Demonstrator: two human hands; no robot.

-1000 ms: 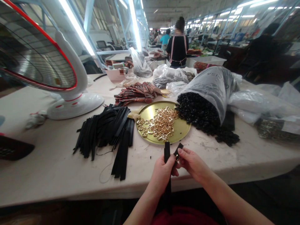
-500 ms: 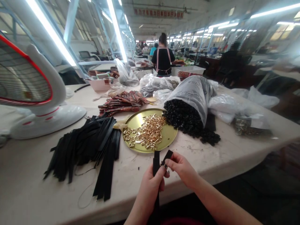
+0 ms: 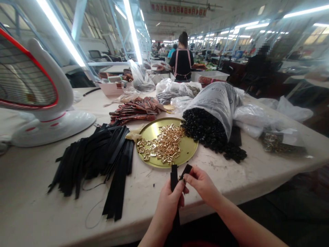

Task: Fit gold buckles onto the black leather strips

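Observation:
Near the table's front edge, my left hand [image 3: 172, 199] is closed around a long black strap [image 3: 174, 176], which hangs down below the fist. My right hand [image 3: 199, 181] pinches a short black strap end [image 3: 186, 169] close beside it. Between the fingers a small bit of gold metal shows, mostly hidden; I cannot tell its exact shape. Just beyond the hands lies a round gold tray [image 3: 144, 161] bearing a heap of gold buckles [image 3: 168, 144]. To the left, a pile of loose black straps [image 3: 89, 157] spreads over the table.
A grey plastic bag [image 3: 216, 99] spills small black pieces [image 3: 205, 132] right of the tray. Reddish-brown strips [image 3: 136, 109] lie behind it. A white fan [image 3: 56, 127] stands at left, a bag of metal parts [image 3: 276, 142] at right. A person [image 3: 182, 61] stands farther back.
The view has shifted slightly, so the table things sit a little differently in the picture. Both hands keep nearly the same hold on the straps.

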